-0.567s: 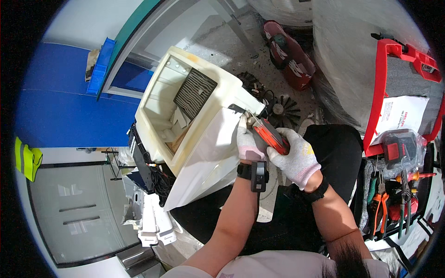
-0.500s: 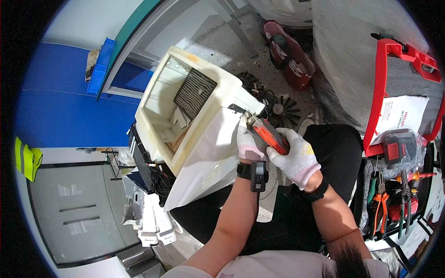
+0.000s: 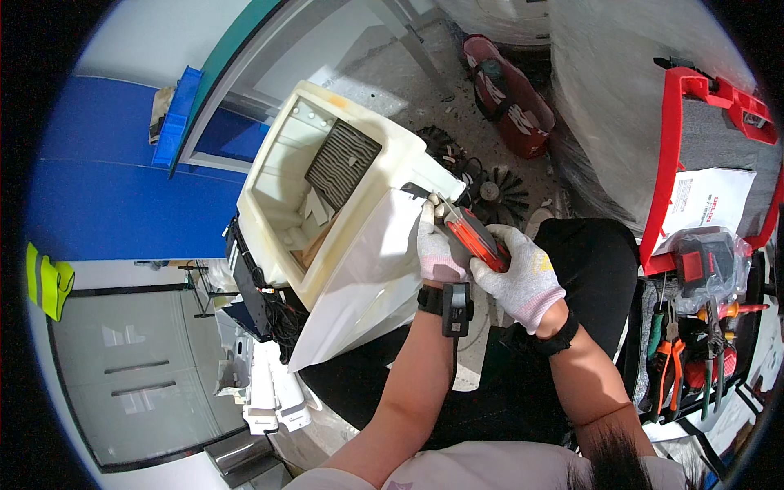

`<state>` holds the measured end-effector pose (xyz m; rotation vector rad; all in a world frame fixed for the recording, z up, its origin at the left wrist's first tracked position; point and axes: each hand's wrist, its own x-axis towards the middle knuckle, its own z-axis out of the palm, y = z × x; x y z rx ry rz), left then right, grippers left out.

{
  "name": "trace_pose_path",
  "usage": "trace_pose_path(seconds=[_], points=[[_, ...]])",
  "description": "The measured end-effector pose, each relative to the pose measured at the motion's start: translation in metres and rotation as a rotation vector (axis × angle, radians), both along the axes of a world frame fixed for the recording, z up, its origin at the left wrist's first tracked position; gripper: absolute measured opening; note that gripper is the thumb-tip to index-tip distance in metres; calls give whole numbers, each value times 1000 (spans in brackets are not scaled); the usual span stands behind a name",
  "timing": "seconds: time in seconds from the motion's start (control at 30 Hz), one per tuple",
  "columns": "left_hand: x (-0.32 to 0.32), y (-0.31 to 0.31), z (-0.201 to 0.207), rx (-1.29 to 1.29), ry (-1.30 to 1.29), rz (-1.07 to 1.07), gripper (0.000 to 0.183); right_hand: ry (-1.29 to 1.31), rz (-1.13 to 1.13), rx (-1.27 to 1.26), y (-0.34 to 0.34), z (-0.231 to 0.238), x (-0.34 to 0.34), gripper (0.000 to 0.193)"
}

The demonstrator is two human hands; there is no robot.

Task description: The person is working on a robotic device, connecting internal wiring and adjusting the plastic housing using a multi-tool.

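Observation:
My gloved right hand (image 3: pixel 523 278) is wrapped round a red-and-black handled hand tool (image 3: pixel 476 239) with a thin metal tip; its exact kind is hard to make out. That tip points up and left at the corner of a white plastic housing (image 3: pixel 371 261). By the same corner, my gloved left hand (image 3: pixel 439 245) has its fingers bent together next to the tool's tip, close to a small black part (image 3: pixel 415 190). What the left fingers pinch is hidden. A pleated grey filter panel (image 3: pixel 343 166) lies inside the yellowed housing.
Black fan wheels (image 3: pixel 494 192) lie on the floor beyond the housing. Right of me, an open red toolbox (image 3: pixel 665 163) holds orange-handled pliers (image 3: pixel 671 367) and a bagged black-and-red item (image 3: pixel 704 265). A red bag (image 3: pixel 518 114) stands farther off. Black cables (image 3: pixel 290 318) bunch at the housing's left.
Hardly anything differs. Both hands and the tool stay at the housing's corner, with a slight shift of the left wrist and fingers.

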<state>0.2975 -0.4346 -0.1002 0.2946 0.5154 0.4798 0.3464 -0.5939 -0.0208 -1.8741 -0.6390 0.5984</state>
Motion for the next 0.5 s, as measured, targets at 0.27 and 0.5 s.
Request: trace_pose_path(seconds=[0.27, 0.5], points=[[1, -1, 1, -59, -65, 42, 26, 3, -5, -4, 0, 2, 0, 49], [-1, -6, 1, -9, -20, 57, 26, -15, -9, -5, 0, 3, 0, 49]])
